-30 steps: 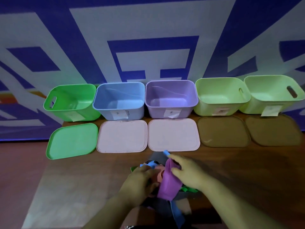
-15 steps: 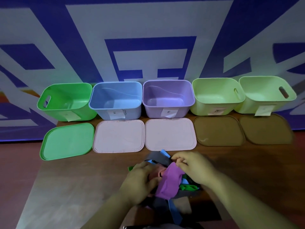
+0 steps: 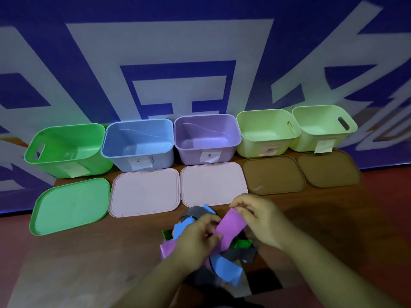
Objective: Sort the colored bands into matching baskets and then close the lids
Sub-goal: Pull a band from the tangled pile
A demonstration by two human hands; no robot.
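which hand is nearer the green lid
Left. The left hand, holding the purple band low down, lies to the right of the green lid. The right hand, pinching the band's top end, is even farther right.

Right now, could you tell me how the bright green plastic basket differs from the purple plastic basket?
The bright green plastic basket has a handle slot in its side; the purple plastic basket shows none. The green basket faces a matching flat green lid; the purple basket faces a pale pink lid. Both are open, empty and paper-labelled.
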